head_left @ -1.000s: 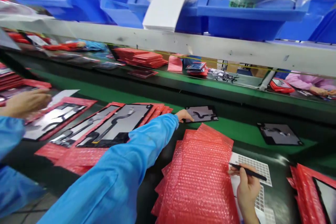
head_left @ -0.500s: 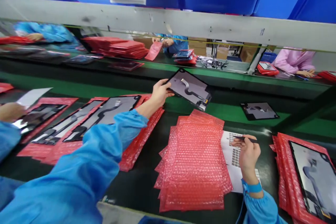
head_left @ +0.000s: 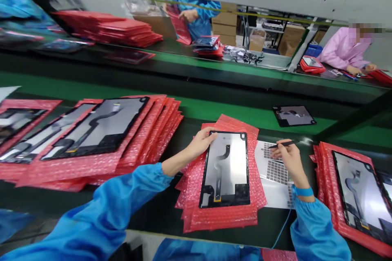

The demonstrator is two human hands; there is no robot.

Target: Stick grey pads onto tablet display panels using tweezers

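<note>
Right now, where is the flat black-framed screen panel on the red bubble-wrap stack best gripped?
Probably by its long edges, from the left: the flat black-framed screen panel lies back up with a thin ribbon cable down its middle, best left untouched. The left hand touches its upper left corner; the right hand is busy holding a thin black stylus.

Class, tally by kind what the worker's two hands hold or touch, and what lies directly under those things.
Display panel: 1
Stack of red bubble-wrap bags: 1
Black pen-like tool: 1
White label sheet: 1
Total: 4
</note>
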